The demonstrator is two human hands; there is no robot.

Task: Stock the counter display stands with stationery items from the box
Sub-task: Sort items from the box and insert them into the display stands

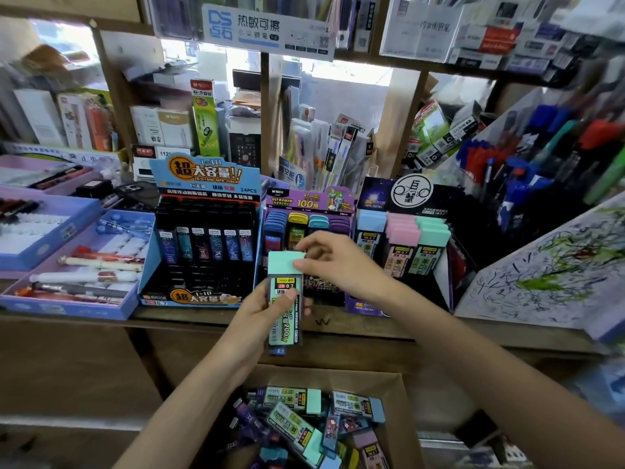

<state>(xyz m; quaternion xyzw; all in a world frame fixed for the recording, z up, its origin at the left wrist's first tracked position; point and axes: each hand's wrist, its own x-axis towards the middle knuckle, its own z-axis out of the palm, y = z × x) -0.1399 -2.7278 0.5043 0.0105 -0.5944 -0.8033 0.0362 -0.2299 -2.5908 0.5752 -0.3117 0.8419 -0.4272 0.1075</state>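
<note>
My left hand [262,308] grips a stack of pencil-lead cases upright above the counter edge; the front one is a mint-capped lead case [283,292]. My right hand [333,262] pinches the mint cap at its top. Below, a cardboard box [402,397] holds several more lead cases in mint, blue and purple. On the counter stand three display stands: a blue one with black cases [204,238], a purple middle one [306,204], and a dark one with blue, pink and mint cases [404,245] at the right.
Lilac trays of pens [72,265] lie at the left. A scribbled test sheet [548,272] leans at the right beside racks of pens [541,157]. Wooden shelves [265,110] behind hold boxed stationery. The wooden counter edge [338,324] runs under my hands.
</note>
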